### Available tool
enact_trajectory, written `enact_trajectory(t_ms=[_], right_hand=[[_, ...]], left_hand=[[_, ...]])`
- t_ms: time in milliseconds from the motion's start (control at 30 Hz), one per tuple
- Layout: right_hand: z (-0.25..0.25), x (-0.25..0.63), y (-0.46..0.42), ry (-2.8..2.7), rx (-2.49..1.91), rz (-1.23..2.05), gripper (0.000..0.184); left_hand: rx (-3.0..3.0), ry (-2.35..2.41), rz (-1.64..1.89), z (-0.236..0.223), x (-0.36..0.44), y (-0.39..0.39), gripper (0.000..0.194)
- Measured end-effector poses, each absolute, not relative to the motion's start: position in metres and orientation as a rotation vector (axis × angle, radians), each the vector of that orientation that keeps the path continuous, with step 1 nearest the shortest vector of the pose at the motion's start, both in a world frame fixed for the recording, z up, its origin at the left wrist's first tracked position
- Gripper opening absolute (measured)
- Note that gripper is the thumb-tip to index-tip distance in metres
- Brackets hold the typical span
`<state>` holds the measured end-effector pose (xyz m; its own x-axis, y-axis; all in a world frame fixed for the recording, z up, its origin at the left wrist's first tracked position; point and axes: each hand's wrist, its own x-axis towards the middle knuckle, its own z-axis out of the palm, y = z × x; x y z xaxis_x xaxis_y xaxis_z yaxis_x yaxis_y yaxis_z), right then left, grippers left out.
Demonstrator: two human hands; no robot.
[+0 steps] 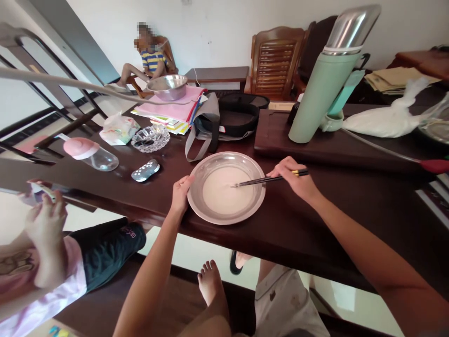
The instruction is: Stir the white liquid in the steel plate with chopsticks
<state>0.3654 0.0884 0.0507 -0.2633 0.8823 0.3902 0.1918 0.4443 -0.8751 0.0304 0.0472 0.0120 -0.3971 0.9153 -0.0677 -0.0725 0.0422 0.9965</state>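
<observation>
A round metal bowl stands on the dark wooden table near its front edge. Inside it lies a milky white liquid. My left hand grips the bowl's left rim, thumb on the edge. Black chopsticks with gold bands near the top are pinched in my right hand, to the right of the bowl. Their tips dip into the liquid around its middle.
Behind the bowl are a grey-black bag and a glass ashtray. A pink-lidded bottle stands left; a green thermos and a tied bag of white powder are right. One person sits at my left, another at the back.
</observation>
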Motion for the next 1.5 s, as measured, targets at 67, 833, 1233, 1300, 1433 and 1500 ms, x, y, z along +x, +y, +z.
enact_trajectory(t_ms=[67, 833, 1233, 1300, 1433, 1500], right_hand=[[0.054, 0.366, 0.086, -1.701, -0.908, 0.937, 0.045], [0.038, 0.371, 0.069, -2.012, -0.729, 0.721, 0.022], [0.038, 0.367, 0.067, -1.966, -0.781, 0.727, 0.021], [0.038, 0.368, 0.067, -1.855, -0.851, 0.726, 0.027], [0.038, 0.369, 0.066, -1.871, -0.779, 0.834, 0.032], [0.037, 0.369, 0.065, -1.946, -0.765, 0.813, 0.025]], left_hand=[[0.894, 1.474, 1.496, 0.012, 0.032, 0.046, 0.052], [0.954, 1.482, 1.497, 0.002, 0.037, 0.027, 0.058], [0.950, 1.503, 1.513, 0.003, 0.037, 0.026, 0.055], [0.955, 1.511, 1.520, 0.003, 0.037, 0.026, 0.055], [0.958, 1.491, 1.491, 0.004, 0.037, 0.026, 0.055], [0.949, 1.475, 1.492, 0.004, 0.037, 0.026, 0.056]])
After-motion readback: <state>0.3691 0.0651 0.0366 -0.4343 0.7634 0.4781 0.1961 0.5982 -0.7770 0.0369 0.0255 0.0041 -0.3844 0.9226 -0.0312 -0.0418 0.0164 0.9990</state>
